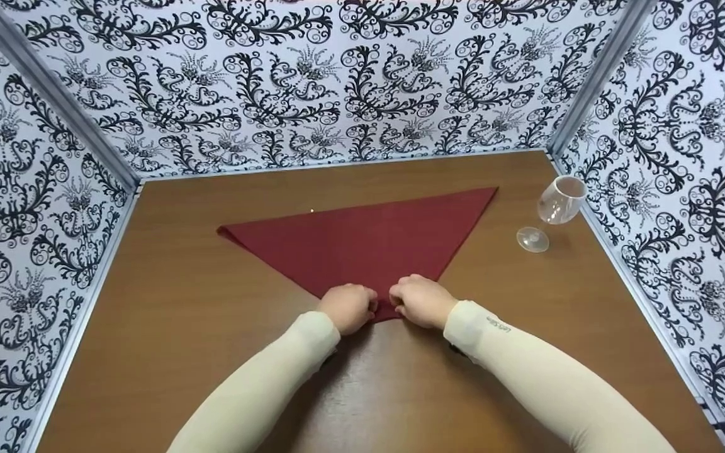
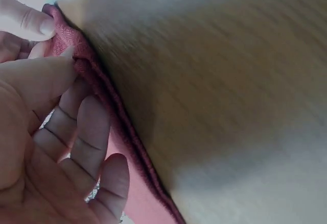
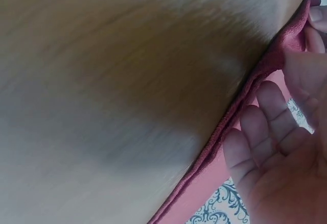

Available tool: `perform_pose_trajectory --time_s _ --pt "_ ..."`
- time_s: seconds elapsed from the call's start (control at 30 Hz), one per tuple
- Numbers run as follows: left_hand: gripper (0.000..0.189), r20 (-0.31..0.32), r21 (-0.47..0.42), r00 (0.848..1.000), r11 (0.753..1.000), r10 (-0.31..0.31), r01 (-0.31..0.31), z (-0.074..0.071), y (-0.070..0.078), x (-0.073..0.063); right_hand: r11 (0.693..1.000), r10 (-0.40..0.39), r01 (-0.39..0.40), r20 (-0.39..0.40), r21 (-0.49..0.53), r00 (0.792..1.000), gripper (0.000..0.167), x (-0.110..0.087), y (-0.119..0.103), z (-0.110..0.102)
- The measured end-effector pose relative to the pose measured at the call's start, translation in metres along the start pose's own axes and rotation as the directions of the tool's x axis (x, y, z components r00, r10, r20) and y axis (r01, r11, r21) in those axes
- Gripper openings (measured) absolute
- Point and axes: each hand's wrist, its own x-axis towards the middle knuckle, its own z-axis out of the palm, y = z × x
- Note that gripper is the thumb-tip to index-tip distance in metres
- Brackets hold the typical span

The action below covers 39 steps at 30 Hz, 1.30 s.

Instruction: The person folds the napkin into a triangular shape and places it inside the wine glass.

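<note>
A dark red cloth napkin [image 1: 369,242], folded into a triangle, lies on the wooden table with its long edge at the back. Both hands are at its near corner, close together. The left hand [image 1: 347,307] pinches the turned-up cloth between thumb and fingers on the left side. Opposite it, the right hand [image 1: 422,301] pinches the same near edge. In the left wrist view, the napkin's layered edge [image 2: 120,114] runs down past the lower fingers. The right wrist view shows the rolled edge [image 3: 250,89] along the right fingertips.
A clear stemmed wine glass [image 1: 561,201] stands upright to the right of the napkin, near the table's right edge. The wooden table [image 1: 211,352] is enclosed at the back and both sides by patterned black-and-white panels [image 1: 312,82] with metal frames.
</note>
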Motion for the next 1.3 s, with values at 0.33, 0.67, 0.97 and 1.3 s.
perform_pose_trajectory --time_s 0.33,0.67,0.97,1.3 --pt "0.024 0.013 0.07 0.998 0.996 0.055 -0.056 -0.005 0.002 -0.006 0.995 -0.103 0.103 -0.031 -0.021 0.994 0.018 -0.008 0.003 -0.001" --pt "0.012 -0.054 0.111 0.994 0.99 0.091 -0.085 0.002 -0.004 -0.002 0.994 -0.088 0.085 -0.047 -0.071 0.995 0.018 -0.005 0.002 0.006" --pt "0.012 0.006 -0.112 0.999 0.993 -0.039 0.039 0.001 -0.013 0.001 0.997 -0.067 0.064 -0.071 -0.043 0.995 0.014 -0.003 0.006 0.004" --pt "0.019 0.045 -0.206 0.985 0.963 -0.168 0.174 -0.008 -0.015 0.0 0.993 0.108 -0.107 -0.016 0.056 0.994 0.019 0.005 0.012 0.006"
